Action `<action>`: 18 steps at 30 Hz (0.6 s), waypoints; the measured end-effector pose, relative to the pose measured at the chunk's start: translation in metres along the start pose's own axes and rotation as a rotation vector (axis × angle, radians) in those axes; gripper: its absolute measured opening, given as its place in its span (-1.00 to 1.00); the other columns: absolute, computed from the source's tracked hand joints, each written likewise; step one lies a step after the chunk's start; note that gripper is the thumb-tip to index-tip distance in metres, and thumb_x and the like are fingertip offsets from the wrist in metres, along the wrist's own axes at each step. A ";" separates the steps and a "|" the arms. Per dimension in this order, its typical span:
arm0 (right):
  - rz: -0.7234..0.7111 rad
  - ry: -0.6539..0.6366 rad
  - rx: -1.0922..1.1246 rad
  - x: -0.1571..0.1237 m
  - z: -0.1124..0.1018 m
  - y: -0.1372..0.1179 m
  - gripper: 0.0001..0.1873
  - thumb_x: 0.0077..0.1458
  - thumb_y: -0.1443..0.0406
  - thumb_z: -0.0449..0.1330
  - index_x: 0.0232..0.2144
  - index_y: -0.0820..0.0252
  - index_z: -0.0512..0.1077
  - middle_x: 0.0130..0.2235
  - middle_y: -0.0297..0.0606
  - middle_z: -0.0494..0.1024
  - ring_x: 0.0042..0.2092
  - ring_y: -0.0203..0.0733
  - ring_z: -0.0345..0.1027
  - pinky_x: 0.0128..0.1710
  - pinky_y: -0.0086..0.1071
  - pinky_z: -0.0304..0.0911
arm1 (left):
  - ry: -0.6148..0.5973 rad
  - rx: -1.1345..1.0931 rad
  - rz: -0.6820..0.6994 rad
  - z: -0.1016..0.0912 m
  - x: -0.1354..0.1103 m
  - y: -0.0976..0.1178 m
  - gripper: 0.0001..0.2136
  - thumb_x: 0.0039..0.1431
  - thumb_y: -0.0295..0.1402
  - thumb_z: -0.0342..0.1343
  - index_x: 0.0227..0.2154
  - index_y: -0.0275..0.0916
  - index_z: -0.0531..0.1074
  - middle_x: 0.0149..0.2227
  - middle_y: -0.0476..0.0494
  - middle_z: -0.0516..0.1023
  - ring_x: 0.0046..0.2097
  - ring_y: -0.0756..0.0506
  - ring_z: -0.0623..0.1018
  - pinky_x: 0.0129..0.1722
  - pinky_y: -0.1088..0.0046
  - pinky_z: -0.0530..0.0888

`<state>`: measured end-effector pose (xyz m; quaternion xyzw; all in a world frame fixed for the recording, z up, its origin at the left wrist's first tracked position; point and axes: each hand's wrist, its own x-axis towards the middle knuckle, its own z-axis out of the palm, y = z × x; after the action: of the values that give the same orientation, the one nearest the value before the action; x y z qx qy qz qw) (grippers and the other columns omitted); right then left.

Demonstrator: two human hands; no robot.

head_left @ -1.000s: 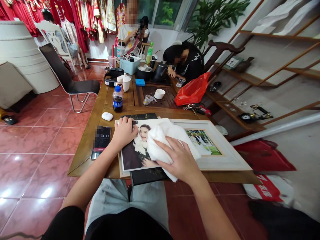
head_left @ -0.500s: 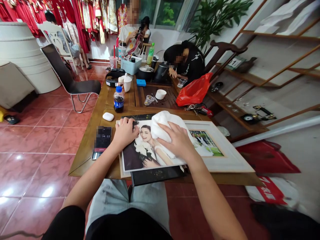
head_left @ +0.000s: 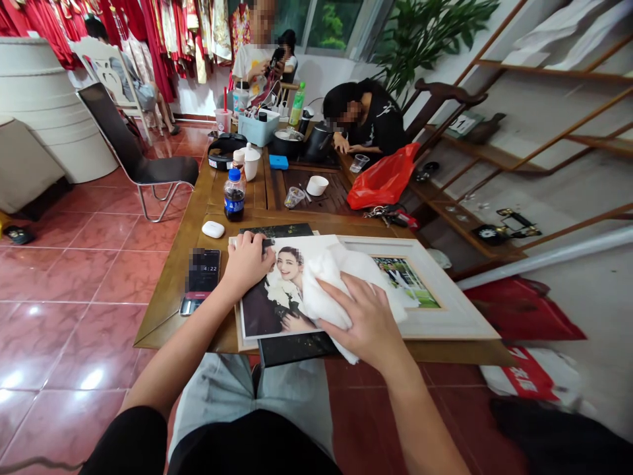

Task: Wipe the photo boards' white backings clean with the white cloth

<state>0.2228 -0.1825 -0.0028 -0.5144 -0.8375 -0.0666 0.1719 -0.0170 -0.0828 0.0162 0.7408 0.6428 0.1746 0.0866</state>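
A large printed wedding portrait (head_left: 277, 290) lies on the near end of the wooden table (head_left: 168, 290). My left hand (head_left: 246, 260) presses flat on the portrait's upper left corner, fingers curled over its edge. My right hand (head_left: 366, 316) lies on a white cloth (head_left: 336, 280), fingers spread, pushing it against the right half of the print. Under the print sits a dark album (head_left: 291, 346). A white picture frame (head_left: 445, 303) with a small photo lies to the right, partly under the cloth.
A phone (head_left: 202, 274), a white earbud case (head_left: 213, 229) and a cola bottle (head_left: 233, 196) stand left of the print. Cups, a kettle, a red plastic bag (head_left: 383, 178) and keys are farther back. One person sits at the far end, another stands behind. Shelves at right.
My right hand slid the cloth from the upper part of the print back toward me and to the right. My left hand stayed in place.
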 end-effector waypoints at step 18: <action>-0.149 -0.068 0.100 -0.001 0.001 -0.054 -0.24 0.05 -0.02 0.26 0.29 -0.07 0.31 0.23 -0.01 0.38 0.25 0.21 0.20 0.21 0.14 -0.03 | 0.003 0.008 -0.009 0.001 0.001 0.000 -0.72 0.37 -0.26 -0.02 0.05 -0.21 0.38 0.09 -0.27 0.43 0.16 -0.29 0.37 0.11 0.10 0.36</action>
<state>0.1756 -0.2076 -0.0002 -0.4435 -0.8810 -0.0198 0.1632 -0.0166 -0.0819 0.0148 0.7379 0.6471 0.1726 0.0835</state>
